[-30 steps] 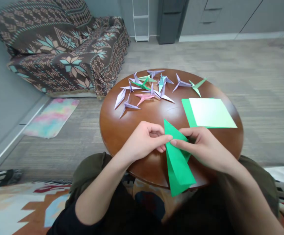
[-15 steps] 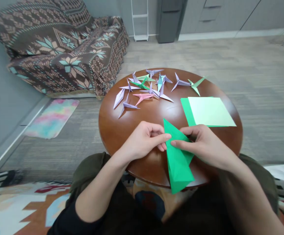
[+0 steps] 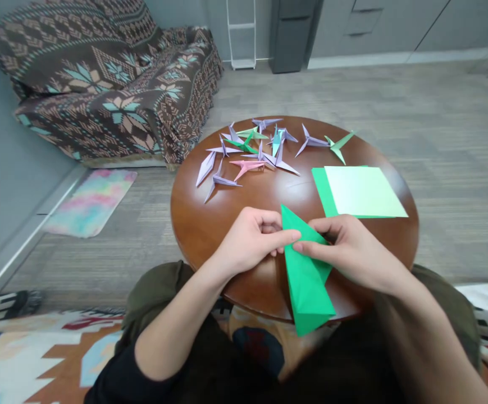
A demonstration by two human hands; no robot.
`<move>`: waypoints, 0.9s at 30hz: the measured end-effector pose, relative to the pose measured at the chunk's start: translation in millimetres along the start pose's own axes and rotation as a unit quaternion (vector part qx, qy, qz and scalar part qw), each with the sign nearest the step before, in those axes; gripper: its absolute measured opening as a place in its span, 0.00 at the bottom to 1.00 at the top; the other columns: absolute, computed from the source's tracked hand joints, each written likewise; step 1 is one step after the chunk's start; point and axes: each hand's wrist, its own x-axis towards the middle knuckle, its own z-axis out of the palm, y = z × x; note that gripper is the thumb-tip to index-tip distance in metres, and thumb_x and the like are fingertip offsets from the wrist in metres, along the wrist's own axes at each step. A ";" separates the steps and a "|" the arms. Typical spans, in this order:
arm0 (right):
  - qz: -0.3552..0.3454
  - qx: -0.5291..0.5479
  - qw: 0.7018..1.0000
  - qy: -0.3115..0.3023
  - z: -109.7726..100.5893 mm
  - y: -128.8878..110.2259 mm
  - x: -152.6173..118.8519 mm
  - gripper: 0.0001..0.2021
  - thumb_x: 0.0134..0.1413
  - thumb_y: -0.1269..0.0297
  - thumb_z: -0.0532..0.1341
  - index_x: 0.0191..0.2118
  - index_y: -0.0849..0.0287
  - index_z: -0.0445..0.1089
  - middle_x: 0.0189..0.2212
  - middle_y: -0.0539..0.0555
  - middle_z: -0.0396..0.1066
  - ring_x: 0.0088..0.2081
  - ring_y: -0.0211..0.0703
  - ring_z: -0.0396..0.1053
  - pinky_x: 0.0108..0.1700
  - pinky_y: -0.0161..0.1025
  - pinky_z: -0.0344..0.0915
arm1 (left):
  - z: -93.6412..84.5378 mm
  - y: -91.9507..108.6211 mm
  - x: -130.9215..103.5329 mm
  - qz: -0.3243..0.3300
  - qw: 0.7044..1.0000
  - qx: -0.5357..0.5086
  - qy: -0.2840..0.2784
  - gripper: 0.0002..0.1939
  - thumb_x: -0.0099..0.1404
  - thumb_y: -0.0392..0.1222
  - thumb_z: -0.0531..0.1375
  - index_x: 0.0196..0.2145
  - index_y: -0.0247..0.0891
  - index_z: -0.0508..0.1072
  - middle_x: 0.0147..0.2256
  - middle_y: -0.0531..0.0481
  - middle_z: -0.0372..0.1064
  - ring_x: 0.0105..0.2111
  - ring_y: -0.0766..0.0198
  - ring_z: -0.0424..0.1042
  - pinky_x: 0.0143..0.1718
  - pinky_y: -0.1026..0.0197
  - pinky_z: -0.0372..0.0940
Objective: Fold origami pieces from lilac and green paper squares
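A partly folded green paper [image 3: 309,286] is held over the near edge of the round brown table [image 3: 201,224], its lower tip hanging past the edge. My left hand [image 3: 254,238] pinches its upper left edge, thumb on top and the other fingers curled behind. From the right, my right hand [image 3: 342,247] grips the same paper between thumb and fingers, its thumb tip close to my left thumb. The paper hides some of the fingertips.
Several folded paper cranes, including a pink one [image 3: 246,166], stand on the table's far left part. A stack of light green sheets [image 3: 364,191] over darker green ones lies at the right. A patterned sofa [image 3: 121,106] is beyond.
My left thumb has slid slightly to the right across the green paper. My right hand keeps its hold. The view has shifted very slightly.
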 end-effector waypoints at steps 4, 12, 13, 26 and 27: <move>-0.005 -0.007 1.000 -0.008 0.4 0.6 -0.2 0.10 0.55 0.56 0.71 0.32 0.59 0.82 0.26 0.49 0.76 0.27 0.37 0.65 0.28 0.33 0.60 | -3.6 -0.1 -0.1 0.001 1.000 0.005 -0.009 0.12 0.56 0.43 0.75 0.28 0.32 0.79 0.19 0.55 0.70 0.20 0.73 0.66 0.23 0.70 0.61; -0.019 -0.034 0.999 0.031 -1.2 1.7 1.5 0.14 0.56 0.53 0.71 0.31 0.59 0.81 0.26 0.49 0.74 0.28 0.38 0.65 0.29 0.34 0.61 | -4.3 -1.1 0.8 -0.009 0.999 -0.020 0.042 0.13 0.56 0.43 0.76 0.25 0.32 0.79 0.19 0.54 0.73 0.20 0.72 0.71 0.25 0.71 0.65; -0.015 -0.036 0.999 0.030 -1.6 1.8 1.6 0.14 0.56 0.52 0.71 0.31 0.59 0.80 0.26 0.49 0.74 0.28 0.38 0.65 0.29 0.34 0.61 | -3.9 -0.9 0.8 -0.012 0.999 -0.023 0.044 0.12 0.55 0.42 0.76 0.26 0.32 0.79 0.19 0.54 0.74 0.20 0.72 0.71 0.25 0.71 0.65; -0.038 0.046 0.991 0.119 -0.8 3.3 5.2 0.13 0.50 0.53 0.75 0.29 0.58 0.81 0.24 0.49 0.74 0.26 0.38 0.64 0.27 0.35 0.61 | 2.8 1.0 -3.8 -0.032 0.999 0.025 0.013 0.08 0.56 0.39 0.74 0.30 0.33 0.82 0.25 0.51 0.78 0.24 0.69 0.74 0.27 0.70 0.68; -0.046 0.063 0.987 0.140 0.3 3.7 5.9 0.13 0.49 0.54 0.76 0.29 0.58 0.81 0.23 0.49 0.74 0.25 0.37 0.64 0.27 0.34 0.61 | 4.2 0.7 -4.7 -0.015 0.999 0.017 0.035 0.07 0.56 0.38 0.73 0.31 0.33 0.82 0.28 0.50 0.80 0.26 0.68 0.76 0.29 0.69 0.69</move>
